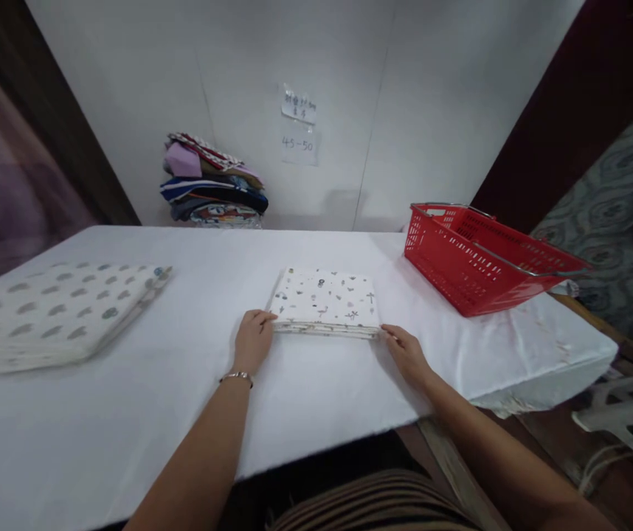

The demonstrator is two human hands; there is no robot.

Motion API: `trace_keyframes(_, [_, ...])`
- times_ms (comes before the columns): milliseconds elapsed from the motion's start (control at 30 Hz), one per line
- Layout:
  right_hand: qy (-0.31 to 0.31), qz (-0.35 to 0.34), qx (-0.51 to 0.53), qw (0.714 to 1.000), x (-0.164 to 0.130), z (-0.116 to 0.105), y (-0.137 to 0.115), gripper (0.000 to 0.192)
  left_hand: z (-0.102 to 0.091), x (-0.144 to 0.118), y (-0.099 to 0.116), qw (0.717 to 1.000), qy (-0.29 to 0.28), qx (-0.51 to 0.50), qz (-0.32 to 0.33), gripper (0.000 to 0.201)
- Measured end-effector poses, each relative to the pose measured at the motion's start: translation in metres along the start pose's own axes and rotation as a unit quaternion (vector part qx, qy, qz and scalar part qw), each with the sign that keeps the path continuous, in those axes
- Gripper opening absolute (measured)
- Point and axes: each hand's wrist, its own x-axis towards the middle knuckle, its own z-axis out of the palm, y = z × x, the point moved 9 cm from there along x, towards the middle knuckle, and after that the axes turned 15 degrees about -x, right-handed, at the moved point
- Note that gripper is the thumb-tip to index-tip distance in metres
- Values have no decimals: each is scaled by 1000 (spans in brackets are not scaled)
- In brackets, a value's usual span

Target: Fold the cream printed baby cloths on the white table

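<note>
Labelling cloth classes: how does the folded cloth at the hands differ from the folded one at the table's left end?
The small-print cloth carries tiny mixed motifs; the dotted cloth has rows of grey-green ovals. The small-print cloth looks smaller in view, though the dotted cloth lies nearer the camera. The left hand and right hand touch the small-print cloth's near corners; the dotted cloth lies untouched. Both are white, folded flat, on the white table.

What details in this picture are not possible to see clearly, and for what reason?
Head view only:
- Paper notes on the wall: writing too small to read.
- Red basket: its inside is hidden by its near wall.
- Dotted cloth stack: cut off by the left edge.
- Left hand and right hand at the folded printed cloth: fingertip grip hidden.
</note>
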Motion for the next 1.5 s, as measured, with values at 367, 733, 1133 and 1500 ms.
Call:
trace_keyframes(367, [-175, 241, 245, 923, 29, 26, 3, 24, -5, 37, 2, 988, -31, 114, -97, 42])
trace_keyframes(733, [-302, 260, 224, 890, 44, 50, 5, 31, 11, 57, -20, 957, -123, 134, -225, 51])
trace_keyframes(1133, [-234, 177, -93, 951, 97, -11, 57, 23, 58, -26, 7, 956, -187, 23, -225, 73])
trace_keyframes(1500, [-76, -229, -209, 948, 83, 29, -97, 44, 51, -45, 12, 966, -128, -25, -225, 65])
